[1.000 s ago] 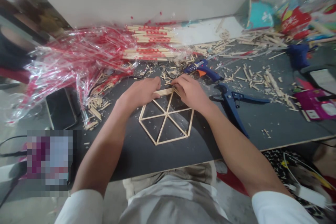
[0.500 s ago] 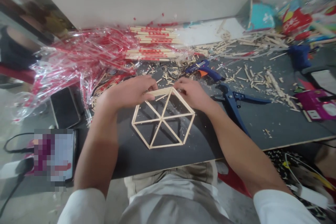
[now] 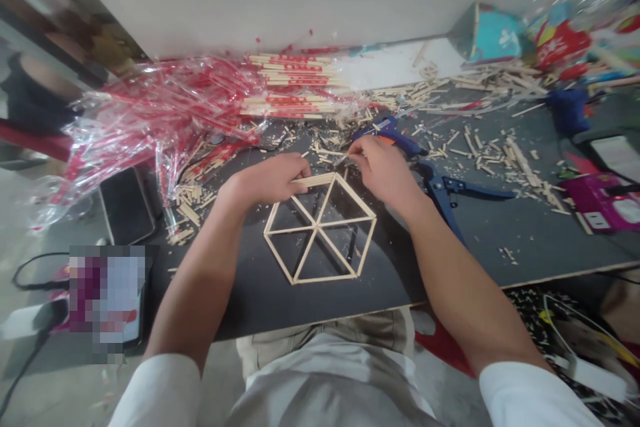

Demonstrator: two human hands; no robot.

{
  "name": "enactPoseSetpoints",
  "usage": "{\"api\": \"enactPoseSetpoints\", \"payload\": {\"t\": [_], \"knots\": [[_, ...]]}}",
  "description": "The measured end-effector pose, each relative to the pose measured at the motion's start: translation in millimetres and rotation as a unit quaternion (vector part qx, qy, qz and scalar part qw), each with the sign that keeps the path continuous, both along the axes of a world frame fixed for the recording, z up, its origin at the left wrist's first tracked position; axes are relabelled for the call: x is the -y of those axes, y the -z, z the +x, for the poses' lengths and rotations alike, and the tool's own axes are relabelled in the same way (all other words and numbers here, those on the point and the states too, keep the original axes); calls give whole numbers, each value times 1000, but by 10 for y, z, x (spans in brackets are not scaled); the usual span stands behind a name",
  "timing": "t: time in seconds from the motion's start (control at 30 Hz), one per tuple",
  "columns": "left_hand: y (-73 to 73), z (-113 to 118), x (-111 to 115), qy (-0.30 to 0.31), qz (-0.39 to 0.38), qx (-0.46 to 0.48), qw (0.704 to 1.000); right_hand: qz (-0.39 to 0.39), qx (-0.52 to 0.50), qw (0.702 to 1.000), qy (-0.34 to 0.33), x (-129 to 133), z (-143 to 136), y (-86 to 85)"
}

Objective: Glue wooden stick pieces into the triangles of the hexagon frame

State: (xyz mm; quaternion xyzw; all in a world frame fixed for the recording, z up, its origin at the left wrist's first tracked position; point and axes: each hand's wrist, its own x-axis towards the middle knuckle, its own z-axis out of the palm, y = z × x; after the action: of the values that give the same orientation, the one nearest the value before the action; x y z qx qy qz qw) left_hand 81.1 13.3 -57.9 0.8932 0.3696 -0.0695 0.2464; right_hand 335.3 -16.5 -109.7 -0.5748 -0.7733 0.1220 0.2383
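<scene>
A hexagonal frame of thin wooden sticks [image 3: 317,223], with spokes meeting at its centre, is in front of me above the dark tabletop. My left hand [image 3: 280,177] is closed on the frame's far left edge, fingers beyond it and thumb on the near side. Just past the frame's far right corner, my right hand [image 3: 383,167] is apart from the frame with thumb and fingertips pinched together. Something thin seems to stick out from that pinch, too small to name. A blue glue gun [image 3: 395,133] lies right behind my right hand, partly covered by it.
Blue-handled cutters [image 3: 443,190] lie to the right. Stick offcuts [image 3: 480,147] litter the back and right of the table [image 3: 540,240]. Red-and-clear wrappers [image 3: 165,100] and bundled sticks [image 3: 295,70] lie at the back. A dark phone [image 3: 127,205] is at the left.
My right hand has left the frame's far corner and moved a little right and away from me. The frame and my left hand have shifted slightly to the right.
</scene>
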Motion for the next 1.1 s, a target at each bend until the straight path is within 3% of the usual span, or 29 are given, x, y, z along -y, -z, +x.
{"api": "enactPoseSetpoints", "payload": {"t": [0.1,0.27,0.57,0.77,1.1], "knots": [[128,22,-38,-16,21,-3,1000,32,-87,995,-21,-18,37,-23],[226,7,-98,-26,55,24,998,-17,-143,985,-91,-13,26,-47],[139,-59,-146,-50,32,62,996,-41,-69,983,-164,46,-53,19],[78,-72,-133,-57,12,68,996,-17,-39,983,-178,79,-111,63],[119,-18,-101,-75,-38,74,994,-20,-25,983,-183,112,-162,115]]}}
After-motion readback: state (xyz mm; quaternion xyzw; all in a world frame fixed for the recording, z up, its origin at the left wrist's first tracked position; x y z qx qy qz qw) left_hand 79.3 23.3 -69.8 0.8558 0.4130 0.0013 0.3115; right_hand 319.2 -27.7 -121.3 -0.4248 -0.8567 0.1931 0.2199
